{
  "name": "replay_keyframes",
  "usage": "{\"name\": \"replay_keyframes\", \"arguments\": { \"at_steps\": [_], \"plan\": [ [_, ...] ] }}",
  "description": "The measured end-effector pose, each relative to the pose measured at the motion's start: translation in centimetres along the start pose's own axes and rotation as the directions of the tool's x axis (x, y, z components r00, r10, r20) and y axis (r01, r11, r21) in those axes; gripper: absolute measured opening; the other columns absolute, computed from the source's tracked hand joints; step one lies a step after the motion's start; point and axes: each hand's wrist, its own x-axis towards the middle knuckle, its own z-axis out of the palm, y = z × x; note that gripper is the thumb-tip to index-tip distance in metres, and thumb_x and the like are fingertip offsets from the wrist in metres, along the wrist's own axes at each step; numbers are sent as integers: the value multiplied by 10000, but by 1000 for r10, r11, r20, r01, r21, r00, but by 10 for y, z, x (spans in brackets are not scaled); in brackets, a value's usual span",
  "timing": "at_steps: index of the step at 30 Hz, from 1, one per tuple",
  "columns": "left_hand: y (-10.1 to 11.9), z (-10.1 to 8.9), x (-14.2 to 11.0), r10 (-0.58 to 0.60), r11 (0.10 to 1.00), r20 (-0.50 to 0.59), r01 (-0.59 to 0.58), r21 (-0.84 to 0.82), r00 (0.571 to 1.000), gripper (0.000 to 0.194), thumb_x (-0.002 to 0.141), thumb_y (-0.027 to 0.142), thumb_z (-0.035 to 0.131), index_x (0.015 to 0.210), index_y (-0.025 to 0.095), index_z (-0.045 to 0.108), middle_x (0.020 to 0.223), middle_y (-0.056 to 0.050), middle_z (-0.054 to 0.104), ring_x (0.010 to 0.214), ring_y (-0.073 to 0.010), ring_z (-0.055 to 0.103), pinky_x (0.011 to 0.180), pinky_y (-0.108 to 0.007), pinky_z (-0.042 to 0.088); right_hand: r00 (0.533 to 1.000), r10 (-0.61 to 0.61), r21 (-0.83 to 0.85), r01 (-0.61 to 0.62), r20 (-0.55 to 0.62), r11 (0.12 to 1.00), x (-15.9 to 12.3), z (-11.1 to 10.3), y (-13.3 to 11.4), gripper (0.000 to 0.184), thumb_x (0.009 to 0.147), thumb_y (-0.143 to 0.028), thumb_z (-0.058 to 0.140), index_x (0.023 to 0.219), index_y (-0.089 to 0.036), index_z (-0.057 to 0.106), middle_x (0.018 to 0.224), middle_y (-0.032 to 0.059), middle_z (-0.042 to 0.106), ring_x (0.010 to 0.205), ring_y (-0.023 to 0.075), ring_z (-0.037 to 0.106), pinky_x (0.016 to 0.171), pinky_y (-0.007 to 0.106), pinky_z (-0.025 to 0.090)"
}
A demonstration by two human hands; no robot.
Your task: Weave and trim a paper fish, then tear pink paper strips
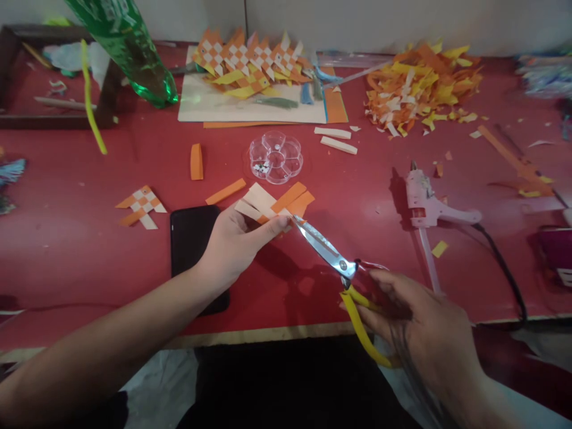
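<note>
My left hand point(235, 241) pinches a woven piece of orange and cream paper strips point(279, 204) above the red table. Its loose strip ends fan out to the left and right. In my right hand point(422, 322) is a pair of scissors point(328, 250) with yellow handles, the blades almost together. The blade tips meet the lower right edge of the woven paper, close to my left thumb. A finished-looking checkered paper fish point(142, 206) lies to the left. Beneath my left wrist is a black phone point(194, 238), partly covered.
A clear flower-shaped bead case point(276, 158) sits ahead of my hands, near folded orange point(196, 161) and cream strips point(338, 145). Several paper fish point(250, 59) lie at the back beside a scrap pile point(420, 89). A glue gun point(424, 199) stands right; a green bottle point(134, 53) left.
</note>
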Motion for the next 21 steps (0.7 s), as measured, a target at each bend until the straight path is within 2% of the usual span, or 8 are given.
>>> {"name": "replay_keyframes", "arguments": {
  "at_steps": [4,9,14,18,21],
  "plan": [
    [1,-1,-1,14,1000,30,-15,15,999,59,770,236,798,764,190,761,811,-5,775,800,-133,727,787,-226,585,1000,-4,-31,4,-10,1000,-1,0,0,413,779,-530,690,1103,-275,657,1034,51,762,903,297,733,833,453,583],
    [0,-2,1,16,999,75,-20,47,997,78,792,263,781,739,206,782,805,-8,779,820,-127,717,810,-208,563,998,-32,-79,27,-57,996,-2,1,3,406,786,-568,653,1071,-280,676,962,50,765,849,293,738,735,424,603],
    [-2,-3,2,-14,1000,118,17,-18,993,63,783,275,787,764,215,788,815,-18,781,842,-144,718,832,-233,559,992,-58,-125,44,-113,991,-1,-1,3,439,802,-613,614,1055,-261,685,929,64,762,828,303,736,732,437,589],
    [-2,-3,2,-35,998,154,42,-41,988,92,765,290,801,746,203,779,795,-31,779,835,-165,726,824,-259,570,991,-105,-166,91,-81,982,1,-6,6,450,810,-633,601,1063,-272,693,925,70,765,795,304,737,697,441,587],
    [-1,-3,1,-66,995,178,79,-68,982,91,767,287,799,758,200,772,815,-31,783,835,-161,729,820,-252,569,991,-125,-137,119,-37,983,4,-11,8,485,797,-650,609,1089,-273,696,925,75,765,762,293,735,680,436,595]
  ]
}}
